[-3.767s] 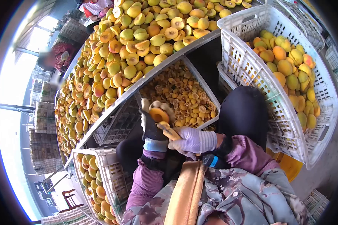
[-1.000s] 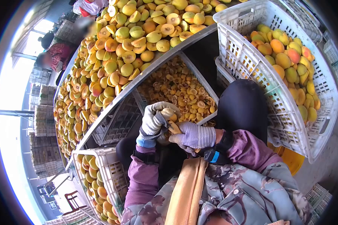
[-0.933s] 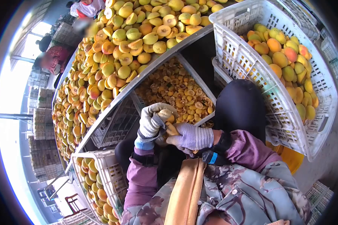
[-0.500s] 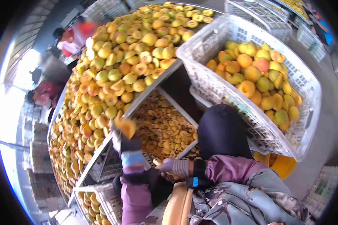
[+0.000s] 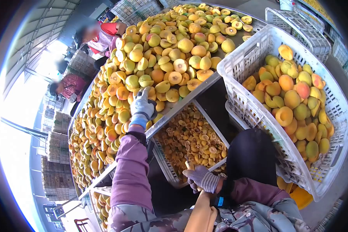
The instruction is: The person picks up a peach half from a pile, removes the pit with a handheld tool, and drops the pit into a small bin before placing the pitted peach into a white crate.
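My left hand, in a whitish glove, reaches onto the big heap of halved yellow peaches. Its fingers are stretched out over the fruit at the near edge, and nothing is visibly gripped. Low in the middle, my right hand wears a grey-striped glove and is closed around a small tool with a pale, wood-coloured end; the rest of it is hidden by the fingers. Beyond that hand lies a crate of pits and fruit scraps, below the table rim.
A white plastic crate of peach halves stands at right, above a yellow bucket. Another crate of fruit sits lower left. Two people work across the heap. Stacked crates stand at far left.
My left hand has gone from above the scrap crate, where it held a peach half, up onto the heap; that half is no longer in it. My right hand stays low. The view has shifted.
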A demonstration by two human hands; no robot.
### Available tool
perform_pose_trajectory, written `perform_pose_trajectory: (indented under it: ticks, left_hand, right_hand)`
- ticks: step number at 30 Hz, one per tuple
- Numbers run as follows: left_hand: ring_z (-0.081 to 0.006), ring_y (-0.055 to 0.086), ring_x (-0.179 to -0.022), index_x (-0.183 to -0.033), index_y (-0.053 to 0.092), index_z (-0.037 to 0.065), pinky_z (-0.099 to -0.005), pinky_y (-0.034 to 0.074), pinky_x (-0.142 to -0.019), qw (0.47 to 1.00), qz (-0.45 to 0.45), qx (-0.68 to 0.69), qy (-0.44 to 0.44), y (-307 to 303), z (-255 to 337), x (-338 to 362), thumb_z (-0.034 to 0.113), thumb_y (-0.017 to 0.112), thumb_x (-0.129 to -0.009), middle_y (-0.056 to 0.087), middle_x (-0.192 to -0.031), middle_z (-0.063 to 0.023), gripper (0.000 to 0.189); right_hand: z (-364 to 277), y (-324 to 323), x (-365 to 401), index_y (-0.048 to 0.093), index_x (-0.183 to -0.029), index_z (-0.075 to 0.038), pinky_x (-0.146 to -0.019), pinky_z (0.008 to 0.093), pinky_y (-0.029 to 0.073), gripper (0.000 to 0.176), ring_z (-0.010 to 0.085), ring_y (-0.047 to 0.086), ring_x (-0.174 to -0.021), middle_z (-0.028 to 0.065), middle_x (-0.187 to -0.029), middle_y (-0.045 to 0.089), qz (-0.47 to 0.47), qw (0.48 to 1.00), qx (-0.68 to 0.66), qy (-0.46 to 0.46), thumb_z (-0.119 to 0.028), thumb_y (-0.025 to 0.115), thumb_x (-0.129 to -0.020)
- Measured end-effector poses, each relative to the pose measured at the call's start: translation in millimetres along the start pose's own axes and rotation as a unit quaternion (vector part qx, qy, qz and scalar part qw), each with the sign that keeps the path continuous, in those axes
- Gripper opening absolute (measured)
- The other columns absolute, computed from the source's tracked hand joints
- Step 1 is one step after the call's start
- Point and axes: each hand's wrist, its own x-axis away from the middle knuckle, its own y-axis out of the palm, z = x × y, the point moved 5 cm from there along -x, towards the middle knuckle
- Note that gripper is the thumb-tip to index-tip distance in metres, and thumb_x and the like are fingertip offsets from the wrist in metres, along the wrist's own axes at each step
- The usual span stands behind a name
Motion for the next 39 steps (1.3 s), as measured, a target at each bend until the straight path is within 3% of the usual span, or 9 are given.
perform_pose_trajectory:
  ticks: [7, 9, 11, 15, 17, 18, 22, 26, 39]
  left_hand:
    - [-0.0337, 0.063, -0.098, -0.132, 0.051, 0.016, -0.0338, 0.051, -0.087, 0.978, -0.094, 0.169, -0.083, 5.5, -20.9, 12.2, 0.007, 0.059, -0.074, 0.062, -0.115, -0.0149, 0.059]
    - [-0.0265, 0.064, -0.095, -0.135, 0.046, 0.009, -0.0283, 0.053, -0.08, 0.778, -0.128, 0.613, -0.044, 19.8, -25.6, 53.0, 0.005, 0.063, -0.077, 0.063, -0.109, -0.0134, 0.061]
    - [-0.0216, 0.064, -0.094, -0.138, 0.039, 0.004, -0.0241, 0.053, -0.08, 0.675, -0.236, 0.691, -0.105, -22.7, 14.8, 113.7, 0.007, 0.069, -0.078, 0.059, -0.113, -0.0128, 0.068]
    - [-0.0214, 0.059, -0.106, -0.14, 0.035, 0.0, -0.0309, 0.049, -0.091, 0.626, -0.244, 0.736, -0.08, -27.2, 42.3, 187.0, 0.04, 0.074, -0.079, 0.055, -0.122, -0.0136, 0.082]
    - [-0.022, 0.056, -0.11, -0.139, 0.037, 0.001, -0.0306, 0.046, -0.094, 0.556, -0.145, 0.812, -0.096, -7.4, 44.1, 205.0, 0.049, 0.064, -0.086, 0.057, -0.122, -0.015, 0.077]
    - [-0.0212, 0.058, -0.101, -0.137, 0.041, 0.005, -0.0322, 0.049, -0.083, 0.642, -0.089, 0.74, -0.177, -4.1, 41.0, 210.1, 0.063, 0.057, -0.084, 0.058, -0.12, -0.0134, 0.08]
    - [-0.0247, 0.062, -0.093, -0.111, 0.056, 0.007, -0.0382, 0.053, -0.08, 0.449, -0.067, 0.867, -0.206, 20.2, 29.9, 224.1, 0.06, 0.048, -0.091, 0.061, -0.107, -0.0129, 0.058]
    - [-0.0229, 0.061, -0.097, -0.109, 0.055, -0.001, -0.0351, 0.05, -0.087, 0.668, -0.025, 0.735, -0.114, 0.4, 26.3, 228.5, 0.047, 0.048, -0.096, 0.063, -0.105, -0.0139, 0.05]
    - [-0.0194, 0.062, -0.088, -0.109, 0.053, -0.003, -0.0317, 0.051, -0.081, 0.778, 0.023, 0.626, -0.051, -24.2, 52.0, 242.6, 0.034, 0.056, -0.094, 0.064, -0.102, -0.0145, 0.04]
  right_hand:
    - [-27.6, -3.6, 6.4, 0.053, -0.075, -0.003, -0.036, 0.0314, 0.045, 0.031, 0.0156, 0.051, -0.039, 0.0042, -0.054, 0.051, 0.064, 0.994, 0.073, -0.052, -0.029, 0.059, -0.09]
    - [-43.6, -5.7, 9.1, 0.054, -0.081, 0.0, -0.038, 0.0307, 0.044, 0.03, 0.016, 0.051, -0.039, 0.0054, -0.055, 0.052, 0.08, 0.987, 0.127, -0.059, -0.028, 0.061, -0.089]
    - [-62.5, -10.4, 10.1, 0.055, -0.088, 0.001, -0.044, 0.0319, 0.044, 0.028, 0.0166, 0.055, -0.044, 0.0075, -0.056, 0.053, 0.172, 0.897, 0.26, -0.312, -0.026, 0.062, -0.088]
    - [-66.6, -2.5, 5.9, 0.054, -0.096, 0.0, -0.051, 0.0404, 0.048, 0.027, 0.0363, 0.06, -0.055, 0.0166, -0.064, 0.059, 0.184, 0.754, 0.399, -0.488, -0.024, 0.063, -0.086]
    - [-66.3, 14.1, 23.7, 0.05, -0.103, 0.001, -0.05, 0.0441, 0.049, 0.032, 0.0387, 0.06, -0.055, 0.0185, -0.061, 0.059, 0.198, 0.73, 0.518, -0.4, -0.023, 0.063, -0.085]
    - [-61.5, 18.0, 25.5, 0.05, -0.103, 0.001, -0.05, 0.0441, 0.049, 0.032, 0.0387, 0.06, -0.055, 0.0185, -0.061, 0.059, 0.191, 0.729, 0.521, -0.4, -0.023, 0.063, -0.085]
    - [-42.5, 29.7, 30.1, 0.048, -0.102, 0.001, -0.049, 0.0466, 0.049, 0.033, 0.0378, 0.061, -0.053, 0.0177, -0.057, 0.058, 0.161, 0.68, 0.617, -0.363, -0.023, 0.062, -0.085]
    - [-46.6, 37.9, 36.2, 0.048, -0.101, 0.001, -0.045, 0.046, 0.048, 0.033, 0.0374, 0.06, -0.051, 0.017, -0.057, 0.058, 0.178, 0.654, 0.612, -0.407, -0.025, 0.061, -0.086]
    - [-38.3, 33.7, 28.4, 0.049, -0.106, 0.001, -0.053, 0.0466, 0.049, 0.03, 0.0393, 0.063, -0.063, 0.0211, -0.07, 0.063, 0.138, 0.718, 0.613, -0.3, -0.021, 0.058, -0.087]
